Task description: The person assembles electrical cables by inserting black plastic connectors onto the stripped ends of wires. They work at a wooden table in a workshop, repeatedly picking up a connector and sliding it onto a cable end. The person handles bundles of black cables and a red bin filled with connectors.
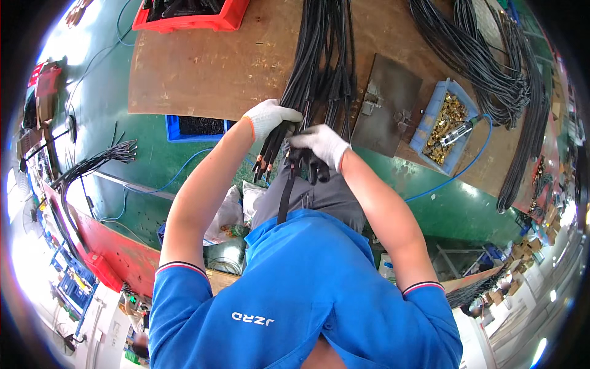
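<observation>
**Both hands on the cable bundle at the bench edge**

Left hand [268,117] in a white knit glove is clenched round a bundle of black sheathed cables [319,55]. It grips just above the ends, where orange-tipped terminals [263,165] hang off the near edge of the worn brown wooden bench top [203,67]. Right hand [319,144], same glove type, is closed on the adjacent cable ends right beside the left, fingers curled around them. The bundle runs straight up the bench away from the person; its ends hang over the lap.

Judgement on doing this well:
- Keep the 2 grips close together, so the ends stay level and none slips back into the bundle.
- Sort at the ends only; the long run on the bench should lie undisturbed.
- Watch the terminals: they dangle free and could snag on the trousers or the black strap hanging there.

Edges and room:
- The bench edge sits directly under the hands, with green floor [442,209] below.
- A grey metal plate with a small fixture [386,104] lies just right of the bundle, near the right wrist.
- A blue plastic tray of brass parts [447,126] with a tool on a blue hose sits further right.
- A second pile of black cables [485,67] fills the far right.
- The bench looks open to the left of the bundle, up to the red plastic crate [190,15] at the far edge. That is the freer side.
</observation>
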Demonstrator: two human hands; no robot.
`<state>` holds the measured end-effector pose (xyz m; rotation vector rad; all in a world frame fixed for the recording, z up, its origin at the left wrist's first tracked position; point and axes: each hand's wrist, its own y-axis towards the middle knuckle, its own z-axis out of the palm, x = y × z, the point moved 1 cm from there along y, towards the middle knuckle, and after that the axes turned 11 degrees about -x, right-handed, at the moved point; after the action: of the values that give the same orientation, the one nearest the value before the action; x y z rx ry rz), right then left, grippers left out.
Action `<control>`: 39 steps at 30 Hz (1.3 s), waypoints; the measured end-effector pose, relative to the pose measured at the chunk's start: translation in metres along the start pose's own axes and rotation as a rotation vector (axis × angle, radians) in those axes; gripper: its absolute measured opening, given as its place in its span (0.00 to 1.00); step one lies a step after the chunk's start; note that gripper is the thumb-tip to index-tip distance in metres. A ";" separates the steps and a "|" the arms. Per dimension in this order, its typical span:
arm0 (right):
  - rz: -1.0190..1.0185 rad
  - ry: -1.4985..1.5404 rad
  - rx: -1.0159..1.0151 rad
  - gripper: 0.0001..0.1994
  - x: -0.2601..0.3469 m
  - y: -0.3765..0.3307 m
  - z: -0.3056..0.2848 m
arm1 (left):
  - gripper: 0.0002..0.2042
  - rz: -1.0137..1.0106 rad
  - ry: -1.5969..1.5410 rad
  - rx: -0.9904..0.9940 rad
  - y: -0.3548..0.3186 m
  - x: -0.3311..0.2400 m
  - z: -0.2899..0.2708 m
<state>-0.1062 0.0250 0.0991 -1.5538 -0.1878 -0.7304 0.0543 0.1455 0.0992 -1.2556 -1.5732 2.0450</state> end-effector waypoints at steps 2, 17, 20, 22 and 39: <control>-0.073 0.003 -0.066 0.15 0.011 0.027 -0.008 | 0.17 -0.011 -0.050 -0.014 -0.004 -0.005 -0.003; -0.287 -0.318 -0.437 0.26 0.073 0.056 -0.026 | 0.17 0.032 -0.139 0.153 0.003 0.012 -0.025; -0.203 0.067 -0.318 0.20 0.065 0.046 -0.003 | 0.16 0.012 -0.290 0.164 0.010 0.022 -0.021; -0.209 0.194 -0.317 0.15 0.056 0.038 0.001 | 0.15 0.012 -0.319 0.149 0.007 0.022 -0.023; -0.064 0.032 0.080 0.18 -0.034 -0.041 0.006 | 0.14 -0.086 -0.147 0.090 0.014 0.007 -0.023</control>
<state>-0.1523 0.0467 0.1150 -1.4645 -0.2412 -0.7889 0.0713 0.1598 0.0825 -1.0089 -1.5489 2.1697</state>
